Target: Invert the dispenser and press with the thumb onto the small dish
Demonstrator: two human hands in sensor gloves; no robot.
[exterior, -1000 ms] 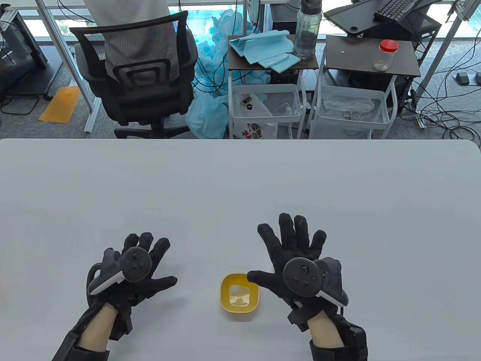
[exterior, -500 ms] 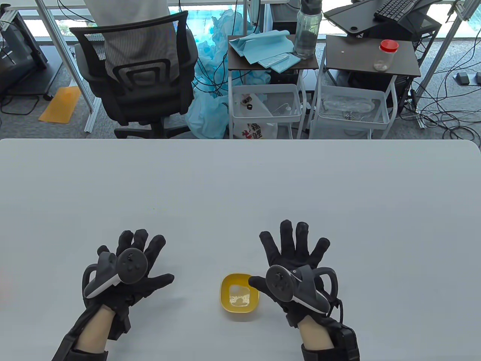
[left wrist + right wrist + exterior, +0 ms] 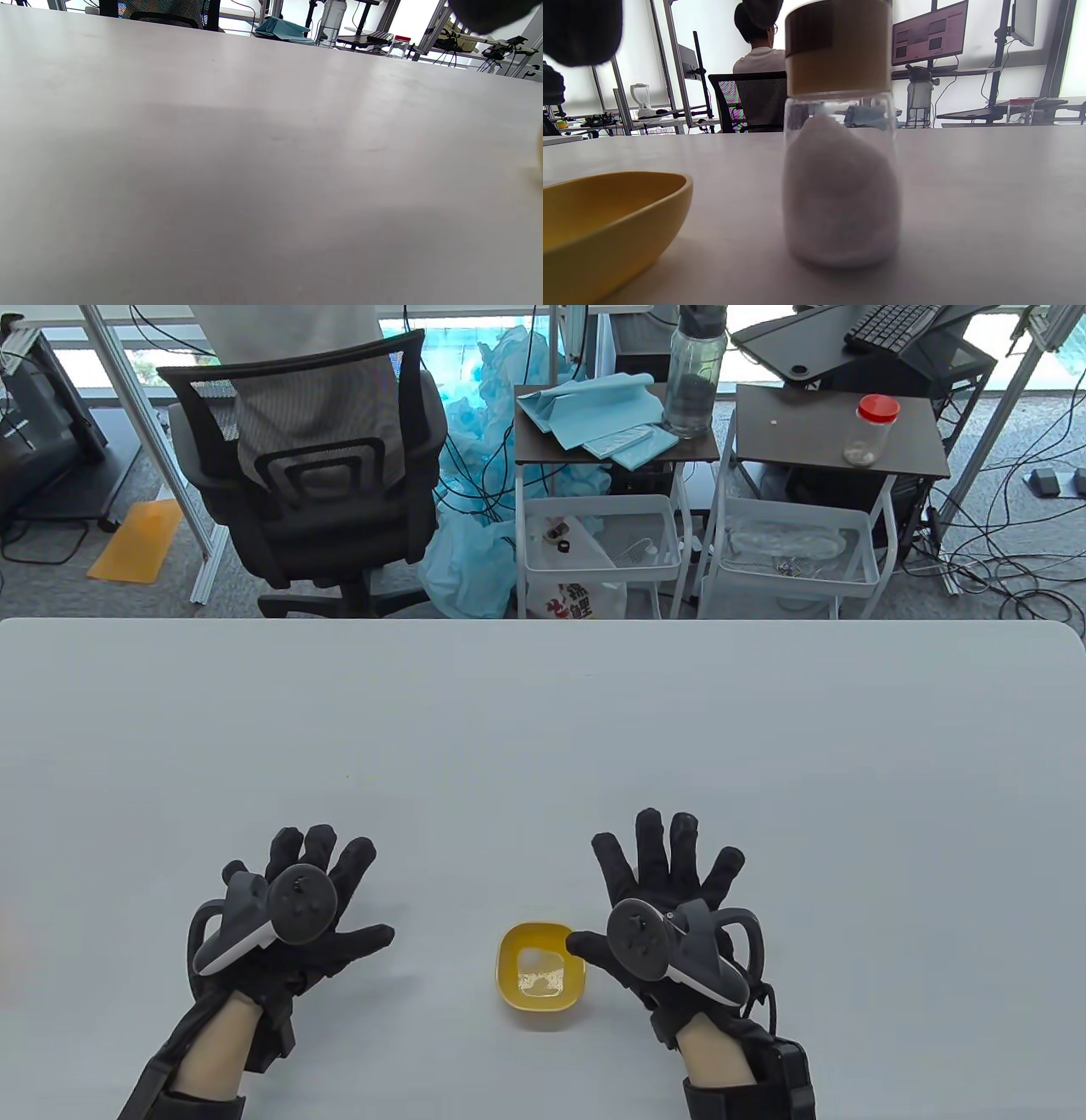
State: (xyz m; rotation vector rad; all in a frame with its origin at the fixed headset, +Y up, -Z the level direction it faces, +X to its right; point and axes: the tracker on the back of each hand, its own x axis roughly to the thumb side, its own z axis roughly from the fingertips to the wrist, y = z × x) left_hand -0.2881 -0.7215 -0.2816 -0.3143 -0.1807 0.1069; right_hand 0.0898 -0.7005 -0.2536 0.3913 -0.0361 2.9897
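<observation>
Near edge of the bench [image 3: 543, 712], toward the right: my right grip [image 3: 670, 908] is spread wide, palm down, all fingers fanned, closed round nothing.
Dispenser [image 3: 840, 169]: it stands upright on the bench just beside the dish. Only the right wrist view shows it. From above my right grip hides it, so I judge it sits under my palm.
Why so: I read this as the reach before the pickup. The cap is up, so the inverting is not yet done.
Small dish [image 3: 509, 984]: it sits between my two grips. My right thumb [image 3: 585, 943] lies over its right rim, though I cannot tell if it touches.
Left grip [image 3: 288, 916]: also wide and flat, well apart from the dish, holding nothing.
Dispenser make: a clear, smooth-walled round jar, heaped with fine white grains, under a broad tan wood-like cap [image 3: 838, 46].
Dish make: yellow, matt, shallow, a rounded square with a thick lip. A pale patch of grains [image 3: 541, 971] lies inside.
</observation>
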